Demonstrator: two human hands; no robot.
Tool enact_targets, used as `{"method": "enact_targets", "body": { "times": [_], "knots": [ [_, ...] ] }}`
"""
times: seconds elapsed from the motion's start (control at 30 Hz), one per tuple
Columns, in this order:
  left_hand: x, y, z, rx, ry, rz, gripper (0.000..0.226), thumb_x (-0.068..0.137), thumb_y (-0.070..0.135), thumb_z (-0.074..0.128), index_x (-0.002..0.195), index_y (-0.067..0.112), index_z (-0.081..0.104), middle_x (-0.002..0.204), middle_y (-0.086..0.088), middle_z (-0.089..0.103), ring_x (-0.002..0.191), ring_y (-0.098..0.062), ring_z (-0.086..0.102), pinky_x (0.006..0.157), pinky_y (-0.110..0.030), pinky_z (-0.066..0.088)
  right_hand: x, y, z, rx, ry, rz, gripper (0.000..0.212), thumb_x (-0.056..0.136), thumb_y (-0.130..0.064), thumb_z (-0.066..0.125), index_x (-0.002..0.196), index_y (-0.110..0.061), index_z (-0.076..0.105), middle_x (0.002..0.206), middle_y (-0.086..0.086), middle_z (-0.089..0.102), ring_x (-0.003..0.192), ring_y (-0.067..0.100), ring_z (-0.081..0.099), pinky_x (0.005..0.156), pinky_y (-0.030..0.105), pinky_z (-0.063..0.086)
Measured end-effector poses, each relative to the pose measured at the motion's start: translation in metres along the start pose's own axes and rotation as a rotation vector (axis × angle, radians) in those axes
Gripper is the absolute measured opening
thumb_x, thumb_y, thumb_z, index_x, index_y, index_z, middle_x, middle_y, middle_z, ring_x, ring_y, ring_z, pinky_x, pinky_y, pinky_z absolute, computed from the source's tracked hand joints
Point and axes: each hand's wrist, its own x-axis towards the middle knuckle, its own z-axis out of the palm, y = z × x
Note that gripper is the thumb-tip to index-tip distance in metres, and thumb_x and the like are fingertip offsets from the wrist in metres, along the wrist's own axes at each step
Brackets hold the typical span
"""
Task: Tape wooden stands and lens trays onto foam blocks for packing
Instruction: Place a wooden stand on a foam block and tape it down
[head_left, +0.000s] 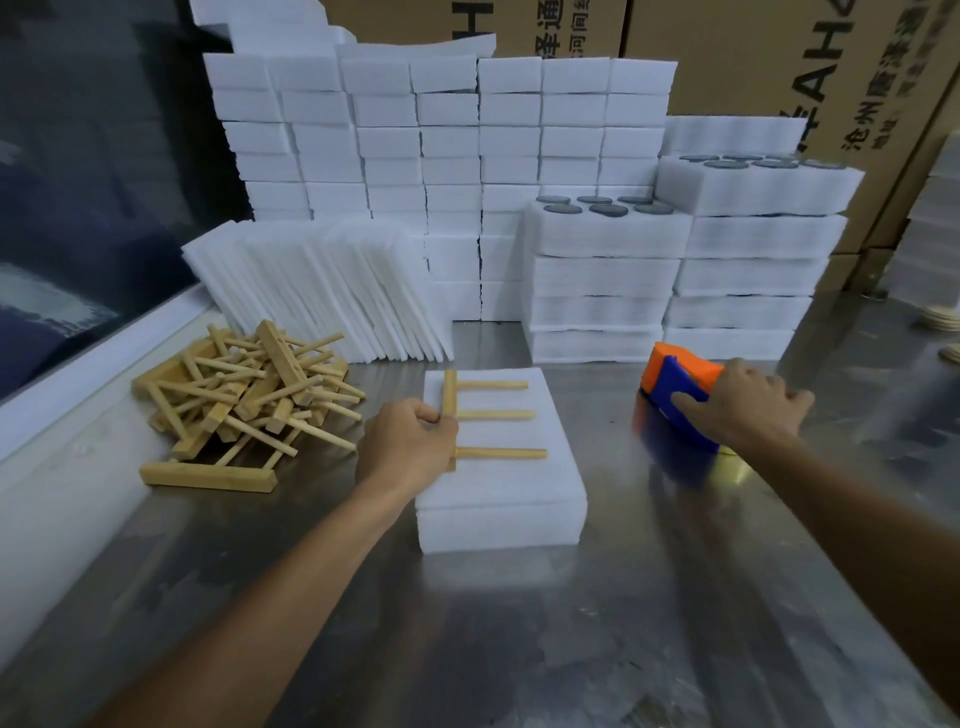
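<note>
A white foam block (511, 478) lies flat in the middle of the steel table. On its top lies a wooden stand (491, 414), a bar with three pegs pointing right. My left hand (408, 441) grips the stand's bar at the block's left edge. Over to the right, my right hand (748, 405) holds an orange and blue tape dispenser (675, 387) that sits on the table; this side is motion-blurred. Two stacks of foam lens trays (602, 228) with dark round lenses on top stand behind.
A loose pile of wooden stands (244, 395) lies at the left. Leaning foam sheets (322, 291) and a wall of stacked foam blocks (441, 135) fill the back, with cardboard boxes (831, 67) behind. The steel table (519, 649) stretches toward me.
</note>
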Motion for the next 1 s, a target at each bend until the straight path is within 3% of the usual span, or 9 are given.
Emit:
{"method": "enact_targets", "body": {
  "times": [0.1, 0.2, 0.3, 0.37, 0.43, 0.57, 0.73, 0.87, 1.0],
  "knots": [
    [0.003, -0.002, 0.001, -0.014, -0.021, -0.001, 0.014, 0.091, 0.033, 0.064, 0.080, 0.026, 0.066, 0.085, 0.005, 0.070, 0.083, -0.020, 0.066, 0.082, -0.042, 0.056, 0.010, 0.009, 0.011, -0.009, -0.113, -0.001, 0.047, 0.087, -0.063, 0.061, 0.092, -0.016, 0.057, 0.094, 0.005, 0.062, 0.096, 0.030, 0.056, 0.106, 0.059, 0.027],
    [0.005, -0.004, 0.001, -0.002, -0.023, 0.003, 0.015, 0.091, 0.034, 0.065, 0.098, 0.022, 0.068, 0.093, 0.004, 0.069, 0.087, -0.018, 0.065, 0.079, -0.039, 0.056, 0.012, 0.010, 0.018, 0.100, -0.094, 0.004, 0.039, 0.087, -0.053, 0.068, 0.085, -0.017, 0.056, 0.086, 0.004, 0.058, 0.088, 0.030, 0.055, 0.102, 0.060, 0.035],
    [0.004, -0.005, -0.003, 0.004, 0.096, 0.085, 0.014, 0.089, 0.030, 0.067, 0.099, 0.021, 0.068, 0.085, 0.005, 0.065, 0.079, -0.014, 0.061, 0.065, -0.028, 0.048, 0.002, 0.013, 0.022, 0.236, -0.009, -0.139, 0.031, 0.088, -0.040, 0.072, 0.081, -0.016, 0.054, 0.075, 0.004, 0.055, 0.071, 0.025, 0.054, 0.075, 0.042, 0.051],
    [0.005, -0.002, -0.007, -0.019, 0.189, 0.218, 0.008, 0.087, 0.025, 0.068, 0.093, 0.020, 0.068, 0.083, 0.005, 0.063, 0.080, -0.014, 0.060, 0.065, -0.028, 0.046, -0.007, 0.013, 0.022, 0.344, 0.074, -0.295, 0.030, 0.087, -0.028, 0.074, 0.073, -0.013, 0.052, 0.067, 0.007, 0.055, 0.061, 0.023, 0.052, 0.055, 0.035, 0.043],
    [0.006, 0.003, -0.010, -0.082, 0.192, 0.350, 0.011, 0.085, 0.022, 0.073, 0.095, 0.019, 0.068, 0.086, 0.006, 0.062, 0.081, -0.016, 0.059, 0.068, -0.029, 0.048, -0.017, 0.013, 0.017, 0.429, 0.133, -0.448, 0.026, 0.085, -0.019, 0.077, 0.075, -0.007, 0.056, 0.071, 0.012, 0.061, 0.063, 0.028, 0.054, 0.055, 0.038, 0.045],
    [0.008, 0.016, -0.013, -0.194, 0.028, 0.498, 0.040, 0.080, 0.022, 0.080, 0.116, 0.023, 0.063, 0.107, 0.011, 0.064, 0.099, -0.009, 0.059, 0.079, -0.025, 0.047, -0.039, 0.002, -0.008, 0.516, 0.175, -0.790, 0.021, 0.081, -0.010, 0.080, 0.086, -0.013, 0.059, 0.082, 0.008, 0.065, 0.073, 0.026, 0.058, 0.060, 0.029, 0.043],
    [0.014, 0.038, -0.025, -0.351, -0.311, 0.493, 0.078, 0.074, 0.029, 0.078, 0.143, 0.028, 0.044, 0.143, 0.015, 0.049, 0.132, -0.001, 0.044, 0.099, -0.027, 0.045, -0.060, -0.023, -0.040, 0.544, 0.066, -1.046, 0.023, 0.083, -0.019, 0.078, 0.096, -0.005, 0.065, 0.091, 0.004, 0.066, 0.083, 0.018, 0.058, 0.069, 0.027, 0.047],
    [0.020, 0.038, -0.040, -0.500, -0.568, 0.476, 0.056, 0.079, 0.009, 0.075, 0.132, 0.018, 0.058, 0.128, 0.004, 0.066, 0.120, -0.009, 0.061, 0.093, -0.022, 0.051, -0.071, -0.032, -0.050, 0.565, -0.026, -1.098, 0.022, 0.086, -0.023, 0.076, 0.100, -0.010, 0.065, 0.092, -0.001, 0.065, 0.085, 0.014, 0.059, 0.072, 0.036, 0.052],
    [0.020, 0.030, -0.047, -0.551, -0.560, 0.458, 0.048, 0.071, 0.015, 0.075, 0.118, 0.018, 0.067, 0.113, 0.002, 0.074, 0.109, -0.013, 0.068, 0.086, -0.022, 0.054, -0.075, -0.038, -0.054, 0.556, -0.084, -1.082, 0.021, 0.085, -0.019, 0.077, 0.100, -0.010, 0.065, 0.092, 0.001, 0.066, 0.086, 0.016, 0.060, 0.074, 0.046, 0.053]
  ]
}}
